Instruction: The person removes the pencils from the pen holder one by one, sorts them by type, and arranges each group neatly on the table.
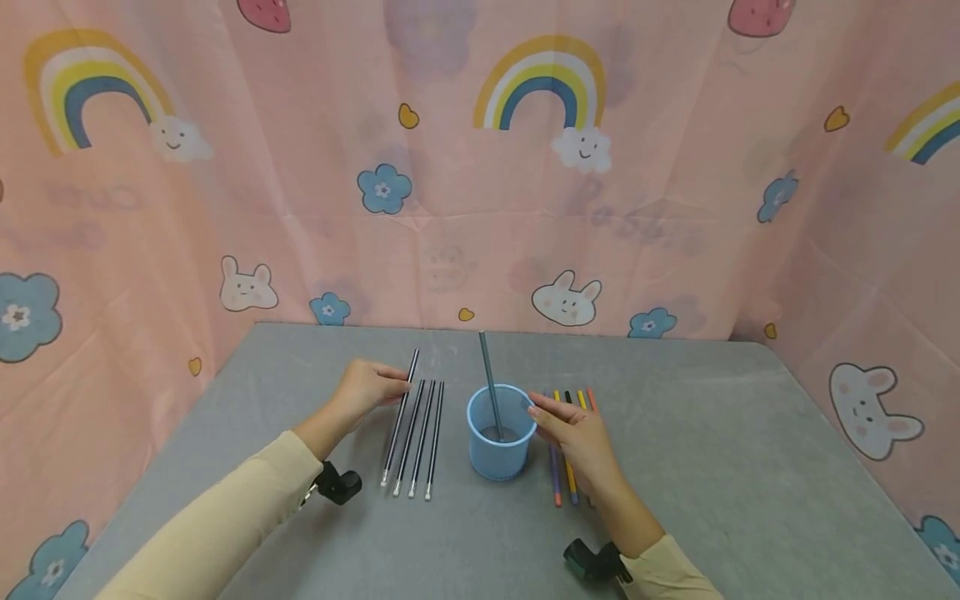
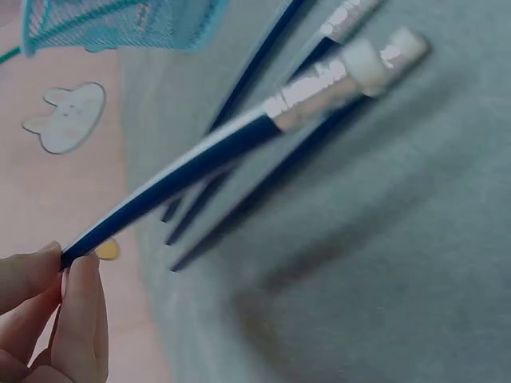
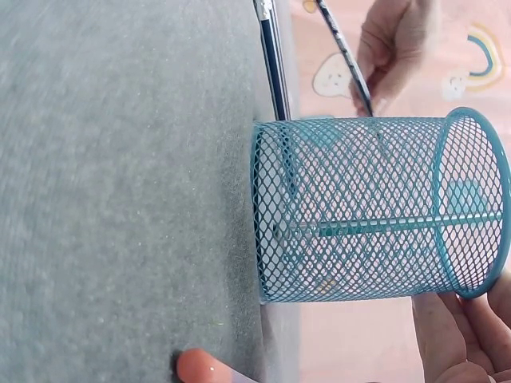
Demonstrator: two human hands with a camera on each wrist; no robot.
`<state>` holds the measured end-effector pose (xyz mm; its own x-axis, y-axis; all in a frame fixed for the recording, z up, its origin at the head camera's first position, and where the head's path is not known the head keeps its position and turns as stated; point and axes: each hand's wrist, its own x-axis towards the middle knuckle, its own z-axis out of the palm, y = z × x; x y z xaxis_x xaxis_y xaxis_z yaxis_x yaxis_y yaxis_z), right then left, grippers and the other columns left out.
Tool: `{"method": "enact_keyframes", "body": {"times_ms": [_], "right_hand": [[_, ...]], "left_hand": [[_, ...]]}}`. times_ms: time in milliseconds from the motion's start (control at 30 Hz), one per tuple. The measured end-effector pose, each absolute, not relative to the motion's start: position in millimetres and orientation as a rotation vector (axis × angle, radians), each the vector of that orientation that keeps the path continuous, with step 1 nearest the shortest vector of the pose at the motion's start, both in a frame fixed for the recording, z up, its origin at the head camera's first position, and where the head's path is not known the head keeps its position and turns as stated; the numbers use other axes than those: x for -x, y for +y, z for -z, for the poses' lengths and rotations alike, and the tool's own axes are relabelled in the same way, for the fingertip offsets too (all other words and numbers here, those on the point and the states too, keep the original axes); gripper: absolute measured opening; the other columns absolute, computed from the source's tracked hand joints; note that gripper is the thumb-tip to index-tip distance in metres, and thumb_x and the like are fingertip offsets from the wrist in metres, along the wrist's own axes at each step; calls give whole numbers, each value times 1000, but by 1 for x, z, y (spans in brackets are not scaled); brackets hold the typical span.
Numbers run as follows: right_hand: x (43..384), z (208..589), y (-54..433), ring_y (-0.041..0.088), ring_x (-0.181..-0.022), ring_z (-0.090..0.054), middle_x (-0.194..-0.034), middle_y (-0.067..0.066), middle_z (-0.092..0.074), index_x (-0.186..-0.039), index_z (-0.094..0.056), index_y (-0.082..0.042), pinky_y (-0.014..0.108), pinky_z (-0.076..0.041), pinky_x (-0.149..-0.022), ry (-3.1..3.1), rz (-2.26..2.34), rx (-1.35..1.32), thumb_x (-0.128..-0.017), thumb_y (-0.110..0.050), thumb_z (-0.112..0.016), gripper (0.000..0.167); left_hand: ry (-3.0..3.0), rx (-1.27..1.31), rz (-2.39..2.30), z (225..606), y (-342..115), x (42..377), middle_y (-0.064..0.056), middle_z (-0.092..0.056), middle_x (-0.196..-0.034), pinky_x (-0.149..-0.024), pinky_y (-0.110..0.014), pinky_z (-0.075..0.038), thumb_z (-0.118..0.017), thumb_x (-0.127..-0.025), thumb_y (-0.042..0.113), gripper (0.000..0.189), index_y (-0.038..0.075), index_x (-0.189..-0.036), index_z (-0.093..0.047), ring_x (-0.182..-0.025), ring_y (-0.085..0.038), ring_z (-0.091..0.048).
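In the head view, my left hand (image 1: pixel 366 392) pinches the upper end of a dark blue pencil (image 2: pixel 196 166) between thumb and fingers. Its silver band and white eraser point down toward me. Three similar pencils (image 1: pixel 422 437) lie side by side on the table just right of it. A light blue mesh pencil cup (image 1: pixel 498 460) stands upright in the middle, and a dark green pencil (image 1: pixel 489 367) leans inside it. My right hand (image 1: pixel 585 437) holds the cup at the right side of its rim, with fingertips at the edge.
Several coloured pencils (image 1: pixel 556 479) lie right of the cup, partly hidden under my right hand. The grey table (image 1: pixel 712 467) ends at the back against a pink patterned curtain (image 1: pixel 465 250). Black wrist cameras (image 1: pixel 341 485) are strapped to both arms.
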<state>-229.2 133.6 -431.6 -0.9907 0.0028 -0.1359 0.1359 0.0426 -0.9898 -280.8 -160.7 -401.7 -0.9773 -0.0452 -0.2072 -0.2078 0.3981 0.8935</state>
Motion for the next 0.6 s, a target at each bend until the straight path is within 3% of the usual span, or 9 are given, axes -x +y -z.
{"method": "enact_keyframes", "body": {"times_ms": [167, 600], "right_hand": [[230, 432, 133, -3, -98, -68, -130, 14, -66, -130, -64, -1, 22, -58, -89, 2197, 2103, -151, -96, -15, -66, 36], [228, 430, 133, 3, -102, -69, -127, 13, -68, -128, -65, 0, 21, -59, -87, 2195, 2128, -142, -96, -16, -67, 36]], "left_hand": [[2497, 277, -1562, 413, -166, 284, -25, -66, -126, -87, -33, -61, -69, -91, 4, 28, -6, -117, -69, -86, -12, -70], [2440, 390, -1571, 435, -169, 288, -27, -67, -122, -70, -24, -62, -70, -88, 0, 26, -7, -113, -70, -70, -7, -67]]}}
